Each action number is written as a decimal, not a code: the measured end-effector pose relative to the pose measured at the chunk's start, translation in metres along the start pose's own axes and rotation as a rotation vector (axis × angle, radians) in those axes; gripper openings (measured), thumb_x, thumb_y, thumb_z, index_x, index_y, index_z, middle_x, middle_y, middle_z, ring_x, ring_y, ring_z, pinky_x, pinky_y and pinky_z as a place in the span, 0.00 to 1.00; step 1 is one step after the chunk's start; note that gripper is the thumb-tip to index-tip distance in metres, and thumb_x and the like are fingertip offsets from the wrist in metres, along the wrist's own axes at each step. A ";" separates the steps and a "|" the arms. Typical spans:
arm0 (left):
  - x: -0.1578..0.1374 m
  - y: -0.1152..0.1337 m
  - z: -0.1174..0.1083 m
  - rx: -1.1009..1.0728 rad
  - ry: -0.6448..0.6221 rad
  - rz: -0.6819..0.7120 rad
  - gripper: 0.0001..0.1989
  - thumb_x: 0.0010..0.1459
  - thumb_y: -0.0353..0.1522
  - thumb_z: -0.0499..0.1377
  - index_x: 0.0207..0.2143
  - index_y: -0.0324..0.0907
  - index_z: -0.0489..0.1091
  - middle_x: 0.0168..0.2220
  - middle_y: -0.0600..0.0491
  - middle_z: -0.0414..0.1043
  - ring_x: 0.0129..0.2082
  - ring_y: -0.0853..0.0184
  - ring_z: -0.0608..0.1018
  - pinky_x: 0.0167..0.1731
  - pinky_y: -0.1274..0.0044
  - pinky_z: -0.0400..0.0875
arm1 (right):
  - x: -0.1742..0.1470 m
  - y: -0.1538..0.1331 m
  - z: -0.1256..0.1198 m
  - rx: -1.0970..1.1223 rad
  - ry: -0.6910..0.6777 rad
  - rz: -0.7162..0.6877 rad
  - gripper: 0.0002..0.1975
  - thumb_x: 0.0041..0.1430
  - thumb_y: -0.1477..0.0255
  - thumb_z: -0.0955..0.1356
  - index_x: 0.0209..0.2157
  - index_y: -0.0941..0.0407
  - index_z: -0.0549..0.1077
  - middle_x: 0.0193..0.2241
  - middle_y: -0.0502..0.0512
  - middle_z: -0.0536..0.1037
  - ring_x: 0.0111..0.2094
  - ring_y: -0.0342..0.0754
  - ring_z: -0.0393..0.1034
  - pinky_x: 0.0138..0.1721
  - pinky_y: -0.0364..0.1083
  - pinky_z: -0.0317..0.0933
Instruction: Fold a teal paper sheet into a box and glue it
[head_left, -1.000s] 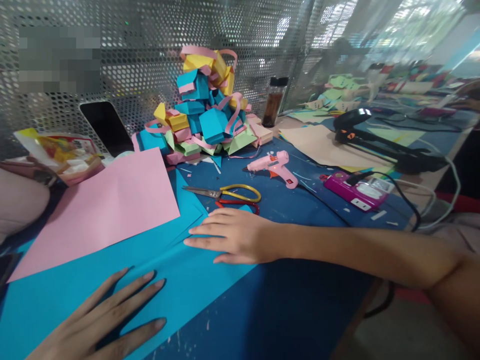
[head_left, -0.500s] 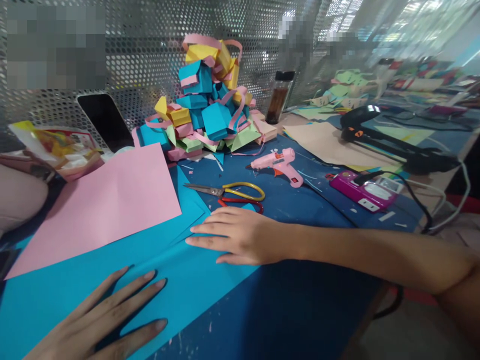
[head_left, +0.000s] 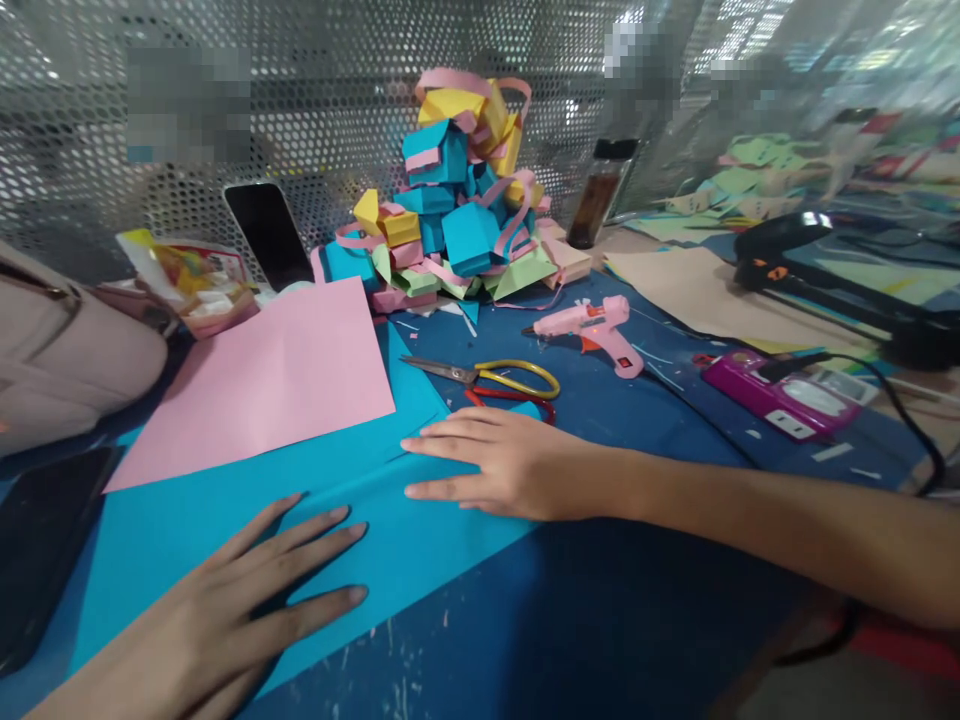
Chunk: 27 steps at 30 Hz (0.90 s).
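I am flattening the blue paper sheet [head_left: 225, 520] on the bench [head_left: 600, 620]: my left hand [head_left: 225, 610] and right hand [head_left: 495, 465] both lie on it, fingers spread and pinching nothing. I judge the next move needs a firm press along the crease near my right fingertips. Compared with a second ago, my hands rest on the same places of the sheet; only the view has turned left.

Both hands lie flat, palms down — left hand [head_left: 225, 610] fingers spread, right hand [head_left: 499, 465] fingers together

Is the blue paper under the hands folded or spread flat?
Partly folded: the blue paper shows a folded-over flap edge near the right hand; the left hand presses it flat too.
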<state>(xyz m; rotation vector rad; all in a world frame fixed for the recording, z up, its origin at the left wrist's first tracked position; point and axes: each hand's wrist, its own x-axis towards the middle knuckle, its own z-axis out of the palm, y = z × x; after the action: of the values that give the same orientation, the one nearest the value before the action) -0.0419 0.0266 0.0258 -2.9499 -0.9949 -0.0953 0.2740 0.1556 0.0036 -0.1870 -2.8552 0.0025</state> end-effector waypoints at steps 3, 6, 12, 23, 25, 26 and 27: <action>0.004 0.001 -0.006 0.066 -0.027 0.013 0.26 0.65 0.27 0.43 0.64 0.50 0.57 0.68 0.58 0.53 0.67 0.64 0.57 0.67 0.66 0.44 | 0.001 0.000 0.000 0.013 -0.017 -0.002 0.18 0.71 0.71 0.60 0.60 0.51 0.67 0.64 0.60 0.61 0.63 0.54 0.57 0.60 0.56 0.54; 0.010 0.007 -0.009 0.189 0.018 0.071 0.24 0.65 0.35 0.51 0.64 0.47 0.59 0.65 0.56 0.60 0.64 0.63 0.63 0.68 0.68 0.41 | 0.001 -0.001 -0.001 0.024 -0.014 -0.010 0.18 0.71 0.72 0.60 0.59 0.52 0.68 0.64 0.61 0.61 0.63 0.54 0.56 0.60 0.56 0.54; 0.013 0.043 -0.006 0.424 0.078 -0.065 0.30 0.62 0.35 0.50 0.66 0.39 0.56 0.58 0.49 0.69 0.48 0.57 0.80 0.37 0.70 0.81 | 0.001 -0.003 -0.003 0.051 -0.004 -0.035 0.18 0.70 0.72 0.60 0.59 0.54 0.68 0.65 0.62 0.60 0.65 0.55 0.54 0.61 0.58 0.54; 0.020 0.067 -0.007 0.551 0.014 -0.174 0.28 0.47 0.16 0.44 0.44 0.32 0.77 0.45 0.38 0.78 0.39 0.54 0.83 0.29 0.73 0.81 | 0.007 -0.013 -0.017 -0.095 -0.030 -0.088 0.18 0.69 0.71 0.61 0.57 0.55 0.69 0.64 0.61 0.62 0.65 0.54 0.53 0.62 0.56 0.51; 0.019 0.064 -0.010 0.395 -0.035 -0.243 0.28 0.50 0.17 0.45 0.48 0.34 0.76 0.48 0.39 0.76 0.42 0.54 0.82 0.34 0.71 0.80 | 0.008 -0.017 -0.019 -0.107 -0.028 -0.096 0.17 0.69 0.69 0.62 0.56 0.57 0.70 0.63 0.61 0.63 0.64 0.55 0.54 0.62 0.56 0.50; 0.017 0.062 -0.012 0.291 -0.038 -0.298 0.27 0.51 0.18 0.46 0.50 0.36 0.75 0.49 0.40 0.76 0.43 0.54 0.82 0.36 0.70 0.80 | 0.009 -0.019 -0.021 -0.104 -0.022 -0.098 0.17 0.69 0.68 0.63 0.55 0.57 0.71 0.62 0.61 0.64 0.64 0.55 0.54 0.62 0.56 0.50; 0.015 0.059 -0.014 0.185 -0.026 -0.361 0.27 0.53 0.20 0.47 0.51 0.39 0.75 0.49 0.42 0.77 0.43 0.54 0.82 0.37 0.69 0.80 | 0.009 -0.022 -0.023 -0.094 -0.013 -0.095 0.17 0.68 0.66 0.63 0.54 0.57 0.72 0.61 0.62 0.65 0.64 0.56 0.55 0.62 0.56 0.50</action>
<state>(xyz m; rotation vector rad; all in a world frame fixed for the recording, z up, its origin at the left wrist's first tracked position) 0.0054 -0.0115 0.0407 -2.5846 -1.4434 0.0279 0.2686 0.1348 0.0282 -0.0703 -2.8757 -0.1501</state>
